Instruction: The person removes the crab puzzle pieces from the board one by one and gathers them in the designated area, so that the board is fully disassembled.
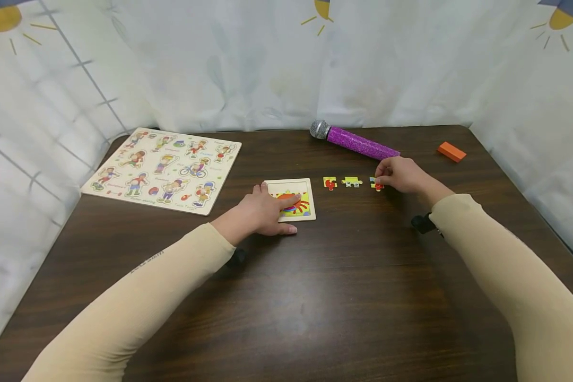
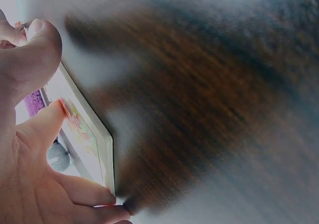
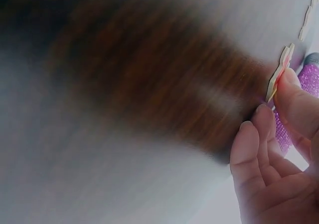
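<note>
A small square wooden puzzle tray [image 1: 289, 181] holds a partly filled picture in yellow, orange and red. My left hand [image 1: 262, 208] rests on the tray's left side with fingers spread, the index finger extended over the picture and the thumb out on the table. To the right of the tray, a red-and-yellow puzzle piece [image 1: 330, 183] and a yellow puzzle piece [image 1: 352, 182] lie in a row. At the row's right end, my right hand [image 1: 400, 174] pinches a third puzzle piece [image 3: 280, 72] by its edge, with the thumb on top, at table level.
A purple glitter microphone [image 1: 358, 142] lies behind the pieces, close to my right hand. An orange block [image 1: 451, 152] sits at the back right. On the left lies a large wooden board [image 1: 161, 171] with sports figures. White curtains [image 1: 267, 63] surround the dark wooden table [image 1: 286, 307].
</note>
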Available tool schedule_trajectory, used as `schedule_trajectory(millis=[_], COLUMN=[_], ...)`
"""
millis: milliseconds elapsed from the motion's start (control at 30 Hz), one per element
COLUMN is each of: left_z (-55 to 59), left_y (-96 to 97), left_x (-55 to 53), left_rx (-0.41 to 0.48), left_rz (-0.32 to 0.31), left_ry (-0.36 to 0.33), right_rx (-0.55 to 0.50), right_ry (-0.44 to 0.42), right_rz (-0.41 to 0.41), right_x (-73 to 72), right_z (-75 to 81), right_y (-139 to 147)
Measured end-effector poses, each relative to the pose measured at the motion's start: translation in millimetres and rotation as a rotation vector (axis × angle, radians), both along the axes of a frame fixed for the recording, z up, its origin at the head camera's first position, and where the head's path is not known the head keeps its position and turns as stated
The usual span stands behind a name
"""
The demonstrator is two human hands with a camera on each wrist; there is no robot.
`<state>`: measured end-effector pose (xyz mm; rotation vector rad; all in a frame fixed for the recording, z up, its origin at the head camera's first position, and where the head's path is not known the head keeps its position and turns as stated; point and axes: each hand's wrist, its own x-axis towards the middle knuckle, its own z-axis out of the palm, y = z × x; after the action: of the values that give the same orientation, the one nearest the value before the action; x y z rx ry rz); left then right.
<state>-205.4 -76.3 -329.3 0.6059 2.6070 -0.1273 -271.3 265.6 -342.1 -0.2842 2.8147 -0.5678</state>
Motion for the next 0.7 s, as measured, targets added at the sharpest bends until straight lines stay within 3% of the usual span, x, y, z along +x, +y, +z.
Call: schedule_trajectory(millis=[500, 700], left_z=[-1.2, -3.2], left_y=[-0.9, -2.8], left_x=[-2.2, -2.2], left_rx=[0.016, 0.056], left_rz=[0.003, 0.03], left_ry=[-0.004, -0.018], right_rx=[-0.017, 0.008], right_ry=[-0.013, 0.039], right_rz=[-0.004, 0.053], right_x=[0.8, 3.5], right_z=[2.6, 8.4], right_y=[1.5, -2.7])
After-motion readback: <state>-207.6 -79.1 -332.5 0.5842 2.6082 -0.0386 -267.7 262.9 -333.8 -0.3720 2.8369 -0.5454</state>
